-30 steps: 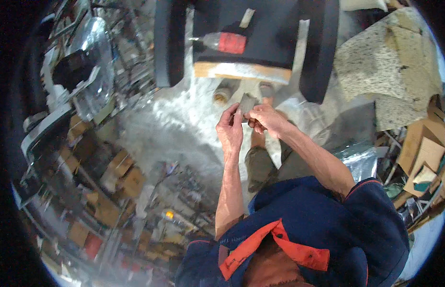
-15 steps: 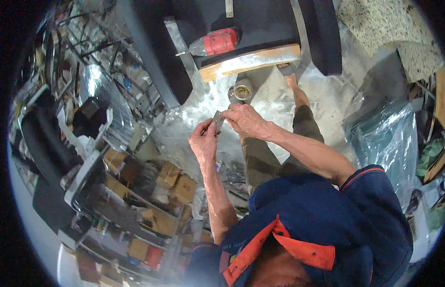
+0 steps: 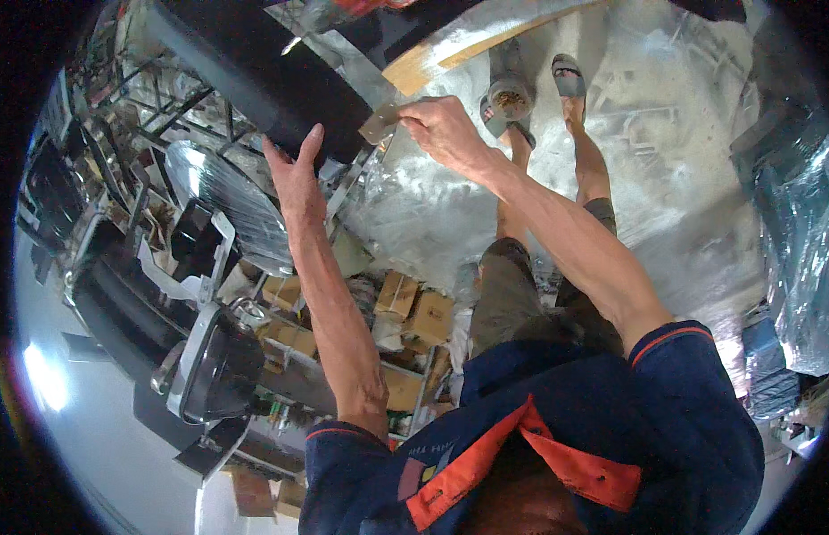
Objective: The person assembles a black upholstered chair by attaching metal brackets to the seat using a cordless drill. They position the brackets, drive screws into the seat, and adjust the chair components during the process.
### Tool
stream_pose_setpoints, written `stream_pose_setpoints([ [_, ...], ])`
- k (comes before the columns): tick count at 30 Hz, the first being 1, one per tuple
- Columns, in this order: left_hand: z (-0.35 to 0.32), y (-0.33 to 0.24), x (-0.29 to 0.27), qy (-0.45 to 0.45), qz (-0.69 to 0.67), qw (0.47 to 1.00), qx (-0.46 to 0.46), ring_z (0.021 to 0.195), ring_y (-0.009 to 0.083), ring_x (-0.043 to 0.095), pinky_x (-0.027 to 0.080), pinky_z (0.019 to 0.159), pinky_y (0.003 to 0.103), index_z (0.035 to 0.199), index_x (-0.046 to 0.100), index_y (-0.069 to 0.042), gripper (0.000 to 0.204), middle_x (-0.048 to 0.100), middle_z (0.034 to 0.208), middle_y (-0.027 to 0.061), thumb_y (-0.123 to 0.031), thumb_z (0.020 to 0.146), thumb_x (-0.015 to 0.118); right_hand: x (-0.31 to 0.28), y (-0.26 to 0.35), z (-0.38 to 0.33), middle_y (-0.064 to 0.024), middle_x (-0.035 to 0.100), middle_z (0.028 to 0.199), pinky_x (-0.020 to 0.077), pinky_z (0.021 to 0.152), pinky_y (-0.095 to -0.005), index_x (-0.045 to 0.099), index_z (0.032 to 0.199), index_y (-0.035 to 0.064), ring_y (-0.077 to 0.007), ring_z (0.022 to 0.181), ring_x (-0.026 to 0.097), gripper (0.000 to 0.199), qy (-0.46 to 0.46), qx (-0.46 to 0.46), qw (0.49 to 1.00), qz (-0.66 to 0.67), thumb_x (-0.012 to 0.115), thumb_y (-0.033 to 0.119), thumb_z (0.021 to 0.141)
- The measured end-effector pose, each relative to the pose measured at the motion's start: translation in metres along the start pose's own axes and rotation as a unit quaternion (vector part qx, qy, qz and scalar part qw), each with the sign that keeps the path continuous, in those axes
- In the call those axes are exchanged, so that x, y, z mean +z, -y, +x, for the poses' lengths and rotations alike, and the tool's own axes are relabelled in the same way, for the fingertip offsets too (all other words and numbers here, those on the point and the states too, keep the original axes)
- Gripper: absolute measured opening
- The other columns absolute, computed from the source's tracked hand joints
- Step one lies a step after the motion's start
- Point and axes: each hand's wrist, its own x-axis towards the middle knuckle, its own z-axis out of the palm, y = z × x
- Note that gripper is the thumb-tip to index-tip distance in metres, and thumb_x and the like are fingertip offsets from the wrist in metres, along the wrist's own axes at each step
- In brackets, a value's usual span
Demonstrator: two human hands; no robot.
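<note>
My right hand [image 3: 445, 134] pinches a small flat metal plate [image 3: 379, 123] between thumb and fingers. The plate lies close to the end of a black padded panel [image 3: 263, 76] and just below the wooden edge [image 3: 486, 40] of the black piece. My left hand [image 3: 298, 183] is open, thumb and fingers spread at the panel's lower left side; whether it presses on the panel I cannot tell. Near my foot stands a round clear container [image 3: 511, 100] with small brownish pieces inside.
A red tool [image 3: 370, 5] is cut off at the top edge. Metal frames and a plastic-wrapped piece [image 3: 222, 201] crowd the left. Cardboard boxes [image 3: 414, 303] sit on shelving below my left arm. Plastic-wrapped goods [image 3: 802, 259] stand at the right.
My left hand has let go of the metal plate and moved left to the black panel. My right hand keeps the plate and has moved up to the panel's end. The view has shifted.
</note>
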Motion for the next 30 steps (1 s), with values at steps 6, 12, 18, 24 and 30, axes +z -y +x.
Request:
stream_pose_setpoints([
  [6, -0.005, 0.002, 0.021, -0.03, 0.169, 0.983, 0.059, 0.127, 0.0293, 0.054, 0.039, 0.113, 0.039, 0.161, 0.021, -0.001, 0.109, 0.05, 0.145, 0.0164, -0.014, 0.076, 0.089, 0.03, -0.024, 0.011, -0.0186, 0.074, 0.091, 0.0571, 0.075, -0.0453, 0.076, 0.099, -0.0006, -0.0367, 0.083, 0.071, 0.013, 0.014, -0.026, 1.0, 0.009, 0.071, 0.005, 0.088],
  [12, 0.001, 0.012, 0.012, 0.005, 0.168, 0.984, 0.051, 0.127, 0.0294, 0.054, 0.041, 0.111, 0.041, 0.159, 0.022, -0.003, 0.106, 0.051, 0.142, 0.0149, -0.008, 0.076, 0.087, 0.053, -0.026, 0.011, -0.0145, 0.073, 0.089, 0.0578, 0.077, -0.0455, 0.078, 0.101, 0.002, -0.0348, 0.084, 0.071, 0.015, -0.046, -0.053, 0.996, 0.052, 0.074, 0.005, 0.086],
  [18, 0.006, 0.021, 0.009, 0.008, 0.217, 0.972, 0.087, 0.124, 0.0286, 0.053, 0.039, 0.111, 0.039, 0.159, 0.023, 0.0, 0.107, 0.049, 0.14, 0.0167, -0.005, 0.072, 0.085, 0.056, -0.035, 0.011, -0.0173, 0.074, 0.095, 0.0566, 0.077, -0.0454, 0.077, 0.097, 0.0032, -0.0367, 0.088, 0.071, 0.014, -0.038, -0.025, 0.988, 0.145, 0.07, 0.01, 0.087],
  [24, 0.005, 0.026, 0.012, -0.011, 0.204, 0.973, 0.112, 0.106, 0.0263, 0.064, 0.052, 0.092, 0.039, 0.151, 0.036, -0.004, 0.088, 0.06, 0.128, 0.0125, -0.001, 0.075, 0.081, 0.061, -0.06, 0.017, -0.0137, 0.072, 0.101, 0.0559, 0.071, -0.0381, 0.071, 0.116, 0.0006, -0.021, 0.082, 0.069, 0.025, -0.072, -0.031, 0.973, 0.218, 0.073, 0.001, 0.091],
  [30, 0.007, 0.031, 0.01, -0.043, 0.262, 0.954, 0.135, 0.107, 0.0265, 0.064, 0.054, 0.088, 0.037, 0.154, 0.036, -0.003, 0.091, 0.06, 0.13, 0.0126, -0.003, 0.075, 0.083, 0.066, -0.079, 0.032, -0.0141, 0.071, 0.09, 0.0554, 0.079, -0.0441, 0.076, 0.098, 0.0015, -0.0332, 0.087, 0.071, 0.015, -0.031, -0.096, 0.975, 0.197, 0.073, 0.004, 0.084],
])
